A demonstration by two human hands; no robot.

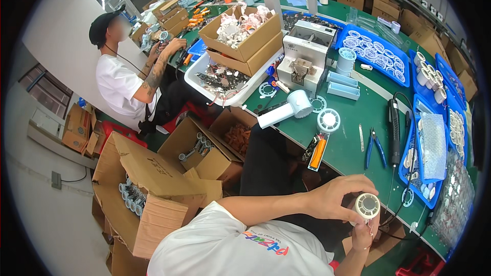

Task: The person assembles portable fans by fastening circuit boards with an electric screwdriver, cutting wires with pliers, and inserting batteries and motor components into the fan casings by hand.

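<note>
Over the near edge of the green table, both my hands are closed around a small cream round fan head (367, 205) with a grey centre and slots around it. My left hand (335, 198) curls around its far and left side. Below it, my right hand (364, 236) grips the underside, its fingers partly hidden. Blue-handled nippers (375, 149) and a black electric screwdriver (394, 130) lie on the table beyond my hands. Farther left are an opened handheld fan (328, 121) with an orange battery (318, 153) in its handle, and a white handheld fan (287, 110).
A silver machine (307, 53) stands at the back, beside a white tub (197, 89) of scrap parts. Blue trays (406, 79) of white rings line the right. Cardboard boxes (169, 209) with fan parts stand at lower left. Another person (120, 76) works at the left.
</note>
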